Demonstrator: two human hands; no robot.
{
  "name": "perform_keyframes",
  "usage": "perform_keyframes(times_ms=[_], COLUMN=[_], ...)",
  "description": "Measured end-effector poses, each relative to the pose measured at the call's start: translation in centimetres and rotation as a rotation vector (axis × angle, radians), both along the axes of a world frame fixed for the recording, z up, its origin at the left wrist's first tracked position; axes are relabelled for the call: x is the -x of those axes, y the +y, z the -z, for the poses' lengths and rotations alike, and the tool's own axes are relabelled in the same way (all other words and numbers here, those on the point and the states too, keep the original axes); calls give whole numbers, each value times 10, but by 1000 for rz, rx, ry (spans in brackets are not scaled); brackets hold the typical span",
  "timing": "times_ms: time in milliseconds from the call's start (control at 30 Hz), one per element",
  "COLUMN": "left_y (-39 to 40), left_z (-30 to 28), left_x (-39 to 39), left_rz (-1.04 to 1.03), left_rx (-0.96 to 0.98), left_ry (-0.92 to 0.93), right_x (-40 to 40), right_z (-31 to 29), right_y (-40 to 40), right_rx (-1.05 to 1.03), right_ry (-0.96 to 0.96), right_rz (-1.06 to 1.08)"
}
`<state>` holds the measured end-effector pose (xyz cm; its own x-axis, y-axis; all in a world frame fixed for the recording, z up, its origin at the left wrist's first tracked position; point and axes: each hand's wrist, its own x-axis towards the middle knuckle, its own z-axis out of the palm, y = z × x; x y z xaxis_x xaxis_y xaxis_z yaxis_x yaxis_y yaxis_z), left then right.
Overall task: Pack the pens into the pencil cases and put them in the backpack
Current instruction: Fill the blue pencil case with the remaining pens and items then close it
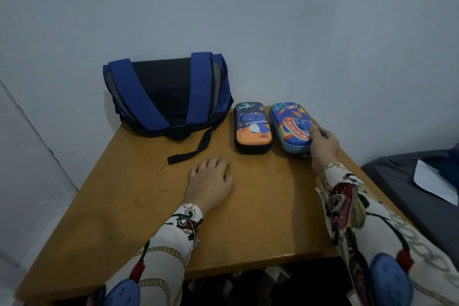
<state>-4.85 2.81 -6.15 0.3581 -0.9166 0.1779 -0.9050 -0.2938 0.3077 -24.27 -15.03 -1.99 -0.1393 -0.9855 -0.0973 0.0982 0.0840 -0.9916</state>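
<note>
The backpack (169, 97) lies on its front at the far left of the bench (260, 218), straps up and against the wall, so its opening is out of sight and would probably have to be turned or lifted before anything goes in; one loose strap trails toward the left hand (211, 179). Two pencil cases stand side by side just right of it, both closed: the dinosaur case (252, 128) nearer the backpack, the rocket case (290, 126) at the bench's right edge; no pens show anywhere, so whether they are already inside I cannot tell. The right hand (323, 143) grips the near right corner of the rocket case, thumb on the lid and fingers curled round the side, a hold that suits lifting or drawing it closer; the left hand rests flat on the bench, fingers relaxed and spread, holding nothing, likely steadying the body and free to reach for the backpack or the dinosaur case.
</note>
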Motion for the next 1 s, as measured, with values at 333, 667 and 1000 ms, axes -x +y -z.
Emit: perform_keyframes(times_ms=[333,667,1000], left_y=[0,-23,-97], left_z=[-1,-20,-55], left_x=[3,14,14], left_rz=[-9,-136,-127], left_rx=[11,74,184], left_ry=[-14,62,986], right_x=[4,2,-1], right_z=[20,40,44], right_y=[3,12,6], right_rx=[223,259,280], right_ry=[504,811,653], right_rz=[12,0,-20])
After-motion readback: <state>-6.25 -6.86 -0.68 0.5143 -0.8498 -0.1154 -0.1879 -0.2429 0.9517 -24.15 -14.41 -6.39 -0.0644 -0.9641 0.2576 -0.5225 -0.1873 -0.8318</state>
